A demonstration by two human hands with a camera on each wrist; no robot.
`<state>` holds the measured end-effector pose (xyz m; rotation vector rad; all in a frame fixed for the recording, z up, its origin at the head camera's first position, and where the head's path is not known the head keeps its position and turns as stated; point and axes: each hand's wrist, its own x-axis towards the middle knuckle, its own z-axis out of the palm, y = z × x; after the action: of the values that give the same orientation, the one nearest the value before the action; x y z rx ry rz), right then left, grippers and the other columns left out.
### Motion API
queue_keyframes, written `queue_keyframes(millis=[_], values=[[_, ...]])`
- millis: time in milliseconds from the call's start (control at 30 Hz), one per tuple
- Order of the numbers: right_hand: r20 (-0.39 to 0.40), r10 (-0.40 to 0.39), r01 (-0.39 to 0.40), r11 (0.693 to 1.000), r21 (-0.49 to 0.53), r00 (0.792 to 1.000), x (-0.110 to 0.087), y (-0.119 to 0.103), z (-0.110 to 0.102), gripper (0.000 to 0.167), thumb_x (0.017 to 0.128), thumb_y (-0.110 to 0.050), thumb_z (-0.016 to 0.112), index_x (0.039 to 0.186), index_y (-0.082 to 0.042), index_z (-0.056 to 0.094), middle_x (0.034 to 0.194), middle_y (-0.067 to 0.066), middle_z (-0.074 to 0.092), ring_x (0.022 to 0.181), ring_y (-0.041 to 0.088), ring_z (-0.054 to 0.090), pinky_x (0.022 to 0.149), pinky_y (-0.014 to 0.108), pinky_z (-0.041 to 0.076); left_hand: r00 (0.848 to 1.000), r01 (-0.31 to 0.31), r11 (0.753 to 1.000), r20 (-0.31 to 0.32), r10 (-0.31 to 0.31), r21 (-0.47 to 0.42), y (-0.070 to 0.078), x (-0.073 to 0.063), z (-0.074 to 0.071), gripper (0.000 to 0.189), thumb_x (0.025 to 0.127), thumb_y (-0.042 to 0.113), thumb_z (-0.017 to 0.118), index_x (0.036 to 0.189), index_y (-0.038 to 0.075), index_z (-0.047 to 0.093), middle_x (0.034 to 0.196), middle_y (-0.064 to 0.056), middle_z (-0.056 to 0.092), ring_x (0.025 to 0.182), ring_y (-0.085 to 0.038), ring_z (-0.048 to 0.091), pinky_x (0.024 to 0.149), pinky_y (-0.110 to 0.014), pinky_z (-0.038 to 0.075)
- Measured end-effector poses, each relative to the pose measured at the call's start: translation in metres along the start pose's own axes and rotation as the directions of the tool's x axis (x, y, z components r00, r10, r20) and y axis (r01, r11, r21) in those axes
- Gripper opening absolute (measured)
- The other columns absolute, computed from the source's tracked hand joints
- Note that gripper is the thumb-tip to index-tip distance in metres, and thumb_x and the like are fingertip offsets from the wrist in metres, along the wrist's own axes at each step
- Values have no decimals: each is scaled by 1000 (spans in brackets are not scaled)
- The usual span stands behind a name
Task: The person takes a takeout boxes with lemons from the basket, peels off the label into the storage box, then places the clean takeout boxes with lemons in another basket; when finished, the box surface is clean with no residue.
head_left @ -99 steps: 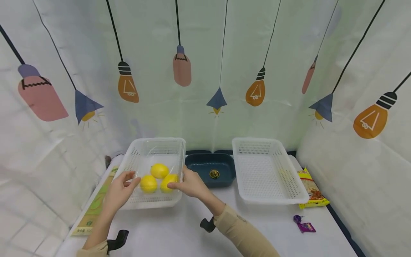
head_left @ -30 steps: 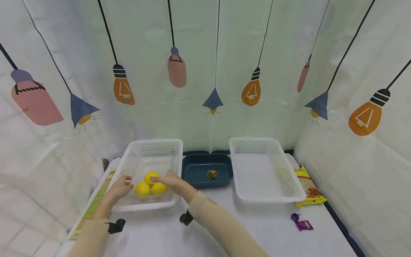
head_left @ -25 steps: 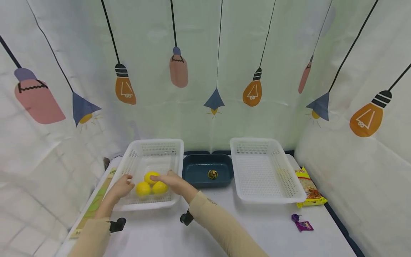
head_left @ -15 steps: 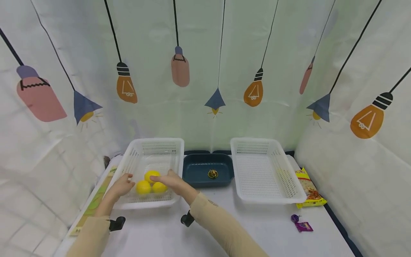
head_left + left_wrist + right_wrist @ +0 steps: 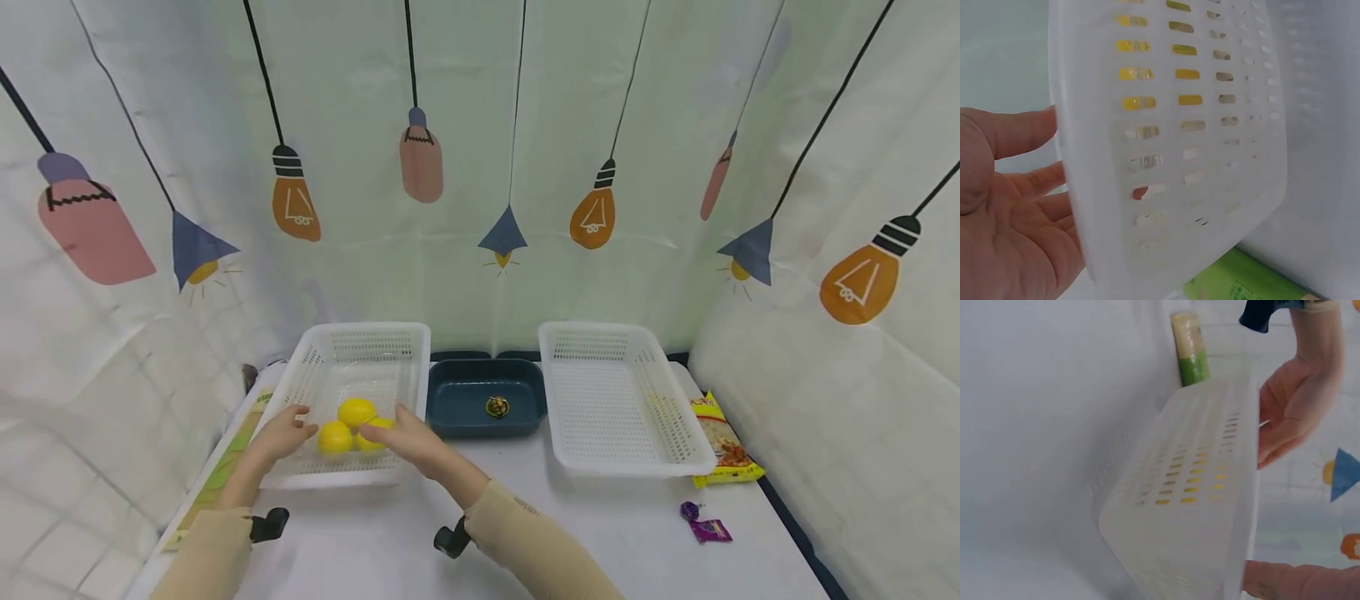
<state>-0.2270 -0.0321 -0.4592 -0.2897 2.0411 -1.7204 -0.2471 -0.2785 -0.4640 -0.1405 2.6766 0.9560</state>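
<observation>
Three yellow lemons sit close together inside the white perforated basket on the left in the head view. A clear plastic container shows faintly around them. My left hand is at the basket's left side, fingers loosely bent and apart from the lemons; the left wrist view shows this hand beside the rim. My right hand reaches over the basket's right rim, thumb spread in front of the rightmost lemon. In the right wrist view a fingertip appears by the rim. Neither hand grips anything.
A dark blue tray holding a small gold-and-dark item stands between the left basket and a second white basket. At right lie a yellow snack bag and purple candies. A green package lies far left.
Both hands held the clear container of lemons above the basket earlier; it now rests lower, inside. In the last half second the right hand has drawn back slightly toward the right.
</observation>
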Motion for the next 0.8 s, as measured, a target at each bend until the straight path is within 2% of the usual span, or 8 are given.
queue_keyframes(millis=[167,300,400,500,667,800], values=[[-8,-17,17,999,-34,1000,-20,3,-5,70,93,-41,65,152,-18,36,159,15,38,147,36,38,118,60,34,999,-23,998,-44,26,53,0,-1,-5,61,103,28,45,143,-16,30,141,-45,39,127,-57,44,101,-62,47],[-14,-11,10,999,-50,1000,-34,9,-10,85,92,-45,65,158,-9,24,161,20,32,149,36,36,120,55,35,993,-77,994,-81,83,76,0,-3,-6,60,105,32,40,142,-15,34,144,-44,37,130,-57,41,103,-64,44],[-24,-9,8,998,-66,1000,-43,15,-14,88,92,-46,66,158,-8,22,161,20,33,148,35,39,118,52,39,985,-113,989,-123,124,93,3,-8,-4,61,107,36,37,142,-14,36,146,-42,36,130,-58,42,104,-65,43],[-44,-23,18,995,-100,999,-51,20,-18,85,91,-47,67,157,-12,26,158,19,39,145,35,43,114,52,44,973,-137,983,-169,157,123,8,-15,-1,67,106,45,35,142,-11,39,146,-39,39,128,-59,45,102,-66,44],[-72,-85,70,980,-187,994,-63,22,-27,80,93,-47,65,156,-11,30,155,17,44,142,34,47,111,51,47,960,-113,983,-240,147,148,19,-29,6,75,104,58,27,146,-3,40,150,-34,39,133,-57,41,105,-69,39],[-98,-158,129,959,-253,983,-71,23,-36,76,94,-48,63,153,-9,35,155,15,45,143,32,46,112,52,46,939,-99,982,-311,145,159,29,-42,14,79,102,63,24,147,0,40,152,-31,40,137,-54,38,109,-69,34]])
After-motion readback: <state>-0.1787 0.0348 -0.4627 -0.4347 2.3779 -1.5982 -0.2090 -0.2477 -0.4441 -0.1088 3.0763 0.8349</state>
